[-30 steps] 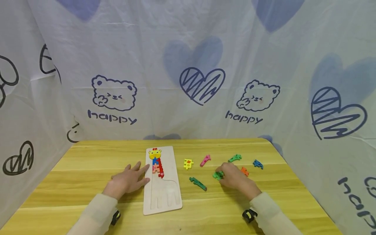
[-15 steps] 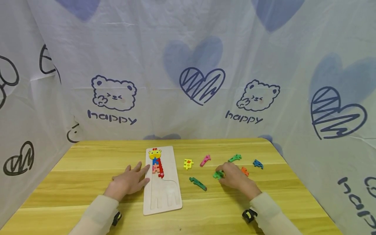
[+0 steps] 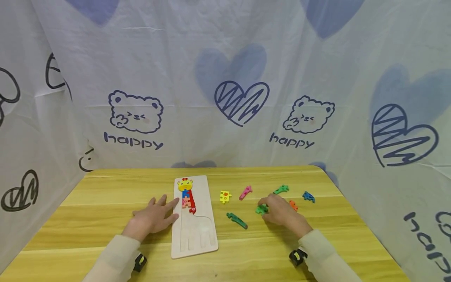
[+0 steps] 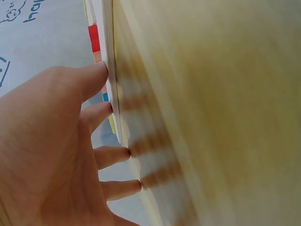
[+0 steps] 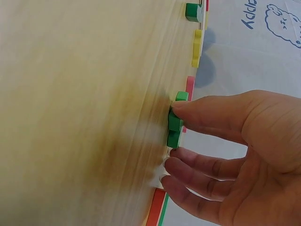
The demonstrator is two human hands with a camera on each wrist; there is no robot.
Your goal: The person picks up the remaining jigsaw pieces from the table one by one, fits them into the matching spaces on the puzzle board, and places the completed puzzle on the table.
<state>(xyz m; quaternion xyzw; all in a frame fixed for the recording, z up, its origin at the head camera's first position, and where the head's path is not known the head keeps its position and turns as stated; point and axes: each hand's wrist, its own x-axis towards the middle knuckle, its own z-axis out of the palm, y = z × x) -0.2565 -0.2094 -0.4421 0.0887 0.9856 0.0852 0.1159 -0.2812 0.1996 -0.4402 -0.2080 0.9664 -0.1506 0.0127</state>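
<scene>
The left hand (image 3: 150,217) lies with spread, straight fingers along the left edge of a pale wooden puzzle board (image 3: 199,235). Its thumb and a fingertip touch the board's edge in the left wrist view. Set into the board are a yellow giraffe head (image 3: 184,185), a blue piece, a salmon piece (image 3: 186,202) and a red strip (image 3: 192,207); empty recesses lie below. On the table to the right, the right hand (image 3: 280,212) pinches a green puzzle piece (image 5: 175,120). The thumb is on its near side in the right wrist view; the index finger is mostly hidden.
Loose pieces lie on the wooden table (image 3: 246,258): yellow (image 3: 225,196), pink (image 3: 246,192), dark green (image 3: 237,220), light green (image 3: 281,189), blue (image 3: 308,196) and orange (image 3: 293,205), the last close behind the right hand. A printed cloth (image 3: 197,137) hangs around the table.
</scene>
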